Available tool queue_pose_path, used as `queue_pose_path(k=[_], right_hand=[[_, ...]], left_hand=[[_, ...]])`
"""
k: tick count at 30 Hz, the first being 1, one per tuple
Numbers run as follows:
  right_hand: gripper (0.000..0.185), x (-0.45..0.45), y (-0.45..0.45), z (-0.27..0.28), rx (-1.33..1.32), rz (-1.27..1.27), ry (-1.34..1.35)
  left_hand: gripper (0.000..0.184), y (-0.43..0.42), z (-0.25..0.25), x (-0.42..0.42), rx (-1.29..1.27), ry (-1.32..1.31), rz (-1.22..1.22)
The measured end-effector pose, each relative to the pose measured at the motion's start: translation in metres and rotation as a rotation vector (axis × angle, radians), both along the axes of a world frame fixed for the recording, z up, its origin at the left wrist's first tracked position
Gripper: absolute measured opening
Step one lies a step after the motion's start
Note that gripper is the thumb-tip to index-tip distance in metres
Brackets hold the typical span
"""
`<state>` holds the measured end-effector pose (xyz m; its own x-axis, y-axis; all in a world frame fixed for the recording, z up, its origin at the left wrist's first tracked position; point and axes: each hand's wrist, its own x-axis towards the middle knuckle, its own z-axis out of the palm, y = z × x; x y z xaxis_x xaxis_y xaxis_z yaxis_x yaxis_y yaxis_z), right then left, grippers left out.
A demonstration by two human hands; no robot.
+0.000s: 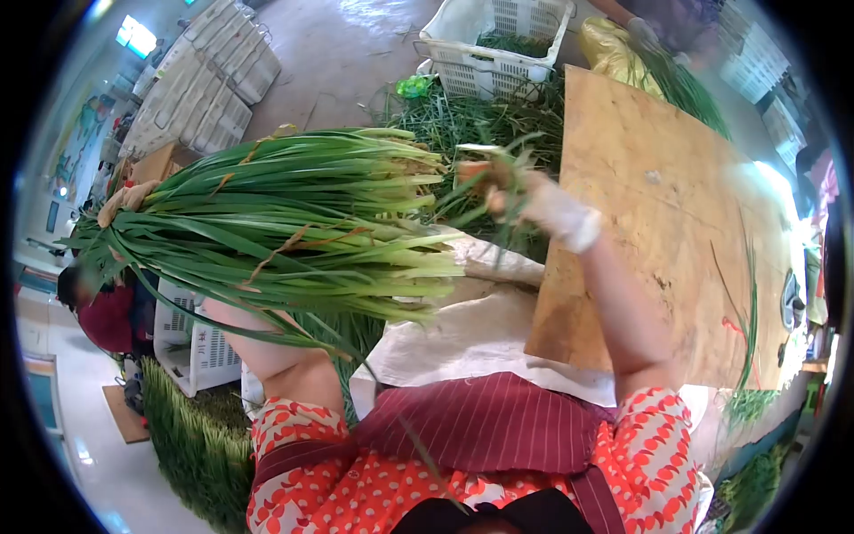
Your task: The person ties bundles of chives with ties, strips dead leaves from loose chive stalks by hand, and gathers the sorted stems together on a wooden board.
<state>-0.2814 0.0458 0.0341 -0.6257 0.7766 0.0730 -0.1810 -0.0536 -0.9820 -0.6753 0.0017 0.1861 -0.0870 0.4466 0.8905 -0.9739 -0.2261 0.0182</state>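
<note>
Leaf bundle [302, 218], left of the wooden board [658, 214], was gathered; withered strands [277, 254] remained. My left hand [126, 203] gripped one end; my right hand [539, 199] closed around loose leaves [514, 165].

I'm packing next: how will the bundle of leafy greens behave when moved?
The bundle of leafy greens is probably floppy, as some long leaves sag; these may slip free, straying from the rest. Its pale stem ends look stiffer, lying fairly straight.

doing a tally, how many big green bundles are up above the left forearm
1: the leafy bundle, left of centre, its pale stalk ends pointing toward the right hand. Others could be hidden behind it.
</note>
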Motion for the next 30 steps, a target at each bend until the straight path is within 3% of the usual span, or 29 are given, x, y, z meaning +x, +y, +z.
queue_pose_path(k=[1, 3, 4, 5, 6, 8, 9, 10, 12, 14, 16, 18, 20, 22, 24, 26, 28, 30], right_hand=[[0.043, -0.032, -0.001, 0.007, 0.151, 0.016, -0.074], [0.047, -0.064, 0.019, 0.002, 0.21, 0.008, 0.072], [0.051, -0.068, 0.023, 0.012, -0.015, -0.001, 0.27], [0.055, -0.067, 0.025, 0.023, -0.242, -0.009, 0.466], [0.055, -0.061, 0.023, 0.036, -0.236, -0.01, 0.47], [0.048, -0.044, 0.018, 0.068, -0.131, -0.253, 0.389], [0.044, -0.034, 0.022, 0.082, -0.069, -0.297, 0.285], [0.041, -0.035, 0.036, 0.075, 0.159, -0.465, 0.296], [0.041, -0.031, 0.04, 0.082, 0.203, -0.557, 0.277], [0.04, -0.034, 0.031, 0.091, 0.133, -0.524, 0.245], [0.04, -0.038, 0.029, 0.09, 0.065, -0.487, 0.205], [0.03, -0.042, 0.03, 0.078, 0.001, -0.362, 0.344], [0.029, -0.041, 0.028, 0.077, -0.042, -0.351, 0.211], [0.04, -0.056, 0.03, 0.07, 0.075, -0.422, 0.321], [0.042, -0.056, 0.032, 0.062, 0.031, -0.339, 0.38], [0.036, -0.053, 0.034, 0.053, -0.088, -0.392, 0.345], [0.028, -0.047, 0.032, 0.047, 0.213, -0.398, 0.259], [0.028, -0.041, 0.014, 0.058, -0.084, -0.081, 0.638]], left_hand=[[0.036, 0.002, 0.001, 0.004, 0.004, 0.0, -0.007], [0.034, 0.007, 0.009, 0.016, -0.001, 0.068, 0.018], [0.034, 0.006, 0.013, 0.023, -0.002, 0.092, 0.029], [0.031, -0.004, 0.015, 0.039, -0.135, 0.176, 0.113], [0.029, -0.013, 0.015, 0.05, -0.266, 0.26, 0.198], [0.029, -0.021, 0.006, 0.03, -0.396, 0.323, 0.367], [0.028, -0.017, -0.008, -0.013, -0.614, 0.419, 0.478], [0.028, -0.015, -0.02, -0.035, -0.838, 0.512, 0.589], [0.033, -0.013, -0.039, -0.017, -0.855, 0.447, 0.577], [0.035, -0.015, -0.065, -0.031, -0.837, 0.297, 0.389], [0.032, -0.024, -0.059, 0.006, -0.774, 0.262, 0.395], [0.036, -0.031, -0.048, 0.036, -0.718, 0.253, 0.536], [0.037, -0.031, -0.059, 0.033, -0.702, 0.222, 0.612], [0.042, -0.029, -0.07, 0.031, -0.664, 0.174, 0.756], [0.043, -0.028, -0.069, 0.046, -0.707, 0.066, 0.798], [0.061, -0.025, -0.075, 0.042, -0.812, 0.15, 1.13], [0.06, -0.029, -0.07, 0.042, -0.903, 0.073, 1.115], [0.055, -0.035, -0.073, 0.019, -0.528, 0.198, 0.477]])
